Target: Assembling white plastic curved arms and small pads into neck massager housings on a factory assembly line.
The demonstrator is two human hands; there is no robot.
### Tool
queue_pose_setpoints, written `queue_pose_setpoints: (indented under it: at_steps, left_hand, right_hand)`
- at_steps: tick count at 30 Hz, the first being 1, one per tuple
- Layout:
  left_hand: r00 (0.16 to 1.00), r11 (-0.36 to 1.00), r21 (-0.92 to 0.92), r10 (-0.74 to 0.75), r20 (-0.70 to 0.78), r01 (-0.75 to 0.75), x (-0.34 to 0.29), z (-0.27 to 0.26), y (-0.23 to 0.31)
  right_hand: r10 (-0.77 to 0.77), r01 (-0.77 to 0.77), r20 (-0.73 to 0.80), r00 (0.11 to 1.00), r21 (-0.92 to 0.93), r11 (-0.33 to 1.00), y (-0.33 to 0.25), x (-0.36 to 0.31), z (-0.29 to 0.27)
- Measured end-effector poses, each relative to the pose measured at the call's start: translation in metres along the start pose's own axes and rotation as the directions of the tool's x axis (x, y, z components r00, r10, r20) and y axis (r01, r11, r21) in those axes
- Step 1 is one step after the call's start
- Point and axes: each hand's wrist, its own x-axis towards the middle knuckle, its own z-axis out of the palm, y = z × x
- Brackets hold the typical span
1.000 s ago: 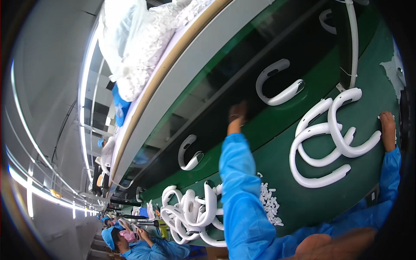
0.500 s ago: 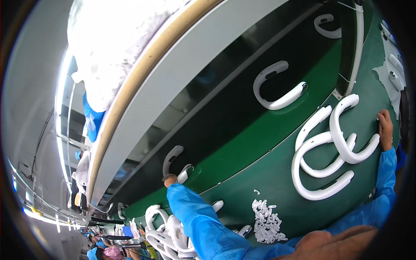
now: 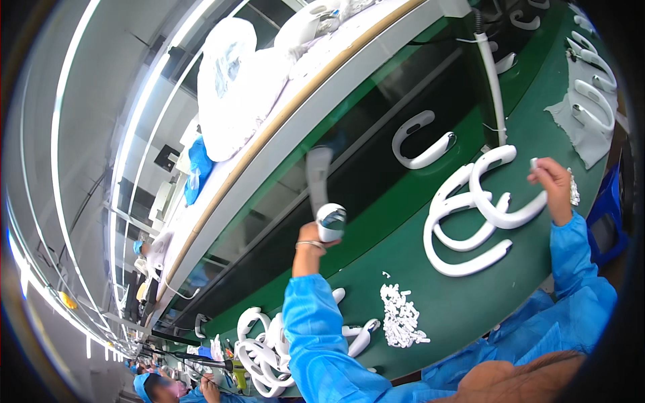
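Observation:
My left hand (image 3: pixel 310 236) is closed around a white C-shaped device (image 3: pixel 331 225), raised over the conveyor belt. One rounded end with a dark glossy face points toward me, and the far arm is smeared by motion. My right hand (image 3: pixel 553 183) pinches a small white piece (image 3: pixel 535 163) between thumb and fingertips above the green table. Just left of it, several white C-shaped devices (image 3: pixel 463 267) lie overlapping. A heap of small white pieces (image 3: pixel 400 322) is spread on the table between my arms. Behind my right hand shows a second, smaller heap (image 3: pixel 574 188).
The dark green belt (image 3: pixel 376 195) carries another C-shaped device (image 3: pixel 430 158). More devices are piled (image 3: pixel 259 356) left of my left arm. Others lie on a grey cloth (image 3: pixel 578 138) at far right. A white post (image 3: pixel 494 94) stands at the belt's edge. A blue stool (image 3: pixel 608 208) is at right.
My left hand has lifted the device off the belt and brought it right and closer. My right hand has risen from the tabletop with a small white piece. The whole view has shifted.

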Motion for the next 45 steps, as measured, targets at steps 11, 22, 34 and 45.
queue_pose_setpoints:
  at_steps: [11,22,34,45]
  left_hand:
    - [0.879,0.923,-0.384,0.203,0.431,-0.024,-0.264,0.193,-0.08]
    - [0.869,0.733,-0.661,0.424,0.256,-0.162,-0.296,0.221,-0.135]
    - [0.9,0.854,-0.517,0.181,0.397,0.057,-0.31,0.209,-0.133]
    - [0.866,0.808,-0.475,0.471,0.166,-0.348,-0.321,0.225,-0.138]
  right_hand:
    - [0.139,-0.412,0.663,0.736,0.275,0.869,-0.06,-0.091,0.052]
    - [-0.162,0.158,0.767,0.621,0.08,0.984,-0.097,-0.119,0.074]
    - [0.167,-0.371,0.889,0.425,0.002,0.929,-0.081,-0.117,0.082]
    - [0.111,-0.584,0.772,0.625,0.369,0.723,-0.029,-0.16,0.086]
